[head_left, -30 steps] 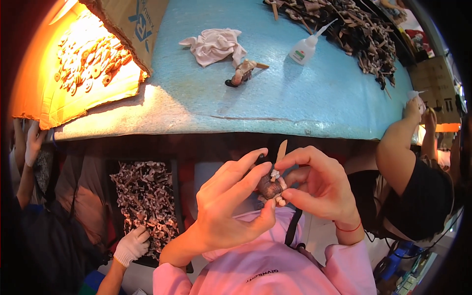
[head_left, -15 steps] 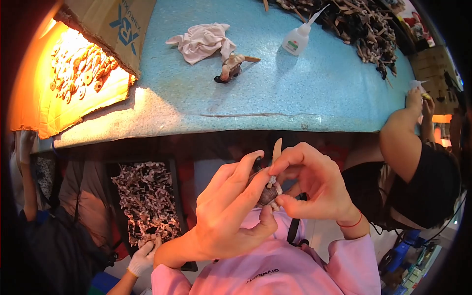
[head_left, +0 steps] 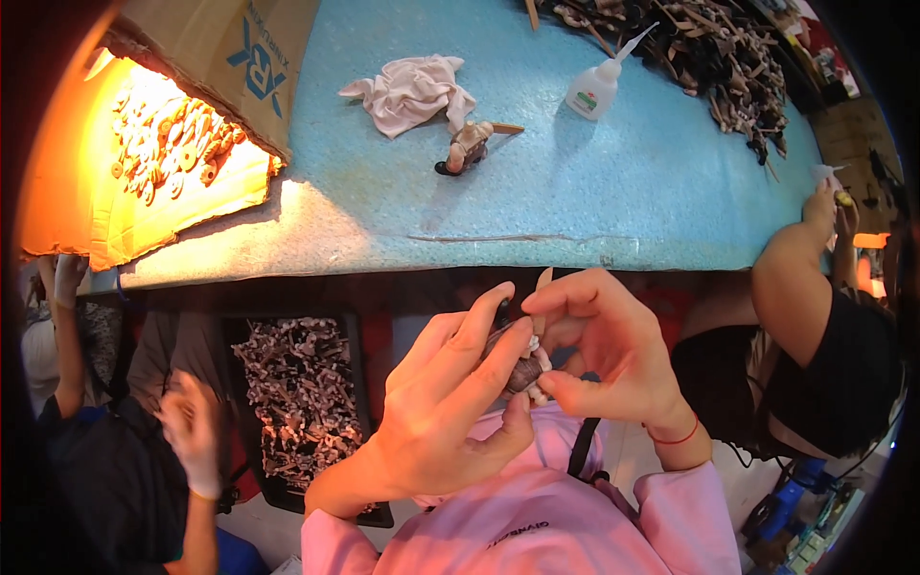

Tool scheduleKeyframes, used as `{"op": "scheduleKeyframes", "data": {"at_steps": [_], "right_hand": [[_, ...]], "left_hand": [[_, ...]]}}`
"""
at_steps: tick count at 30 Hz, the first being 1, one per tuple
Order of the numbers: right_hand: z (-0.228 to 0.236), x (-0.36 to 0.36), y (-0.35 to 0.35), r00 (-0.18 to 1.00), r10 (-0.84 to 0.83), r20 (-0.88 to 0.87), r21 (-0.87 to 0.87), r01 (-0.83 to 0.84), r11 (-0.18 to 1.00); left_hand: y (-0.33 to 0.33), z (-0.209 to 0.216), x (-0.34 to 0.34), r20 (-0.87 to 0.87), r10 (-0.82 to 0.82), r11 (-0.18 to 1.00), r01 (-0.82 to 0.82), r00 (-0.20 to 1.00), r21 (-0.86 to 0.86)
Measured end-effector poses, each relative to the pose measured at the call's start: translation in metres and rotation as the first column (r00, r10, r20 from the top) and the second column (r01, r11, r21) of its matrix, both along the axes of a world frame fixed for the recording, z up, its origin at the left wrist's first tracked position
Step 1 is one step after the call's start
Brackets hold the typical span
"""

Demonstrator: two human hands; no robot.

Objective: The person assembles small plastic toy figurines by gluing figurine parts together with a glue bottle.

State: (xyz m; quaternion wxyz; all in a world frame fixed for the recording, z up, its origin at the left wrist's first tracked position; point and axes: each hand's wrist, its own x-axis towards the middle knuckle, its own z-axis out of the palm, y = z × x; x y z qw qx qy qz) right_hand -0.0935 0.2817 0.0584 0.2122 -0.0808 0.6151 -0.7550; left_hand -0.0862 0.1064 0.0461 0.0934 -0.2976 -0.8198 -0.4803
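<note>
Left hand (head_left: 436,422) and right hand (head_left: 604,355) both pinch one small dark figurine part (head_left: 522,369), held at chest height below the near edge of the blue foam tabletop (head_left: 671,211). Fingers curled, tips meeting. Glue bottle (head_left: 594,88) and rag (head_left: 412,88) near far edge.

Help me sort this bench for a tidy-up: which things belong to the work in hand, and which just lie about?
In hand:
small dark figure part, pinched between left hand and right hand

Lying about:
crumpled cloth
glue bottle
small figure
tray of parts
cardboard box
</note>
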Motion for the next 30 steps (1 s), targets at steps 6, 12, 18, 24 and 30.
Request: {"op": "scheduleKeyframes", "data": {"at_steps": [6, 12, 18, 24, 30], "right_hand": [[0.004, -0.002, 0.004, 0.999, 0.025, -0.03, -0.005, -0.025, 1.0], [0.0, -0.002, 0.003, 0.997, 0.029, -0.073, 0.054, -0.026, 0.998], [0.002, 0.002, 0.005, 0.998, -0.048, 0.034, -0.133, 0.052, 0.99], [0.0, 0.007, 0.008, 0.996, -0.075, -0.05, -0.035, 0.073, 0.997], [0.002, 0.004, 0.003, 0.995, -0.03, -0.092, -0.036, 0.027, 0.999]], "left_hand": [[-0.003, 0.006, -0.003, 0.042, -0.064, 0.998, 0.064, 0.997, 0.012], [0.003, 0.002, -0.002, -0.021, 0.014, 1.0, -0.015, 1.0, -0.007], [-0.001, -0.012, 0.003, 0.166, 0.033, 0.977, -0.067, 0.986, 0.203], [0.004, -0.01, 0.005, 0.247, 0.026, 0.951, -0.101, 0.969, 0.294], [0.006, -0.01, 0.007, 0.284, -0.021, 0.931, -0.084, 0.959, 0.355]]}}
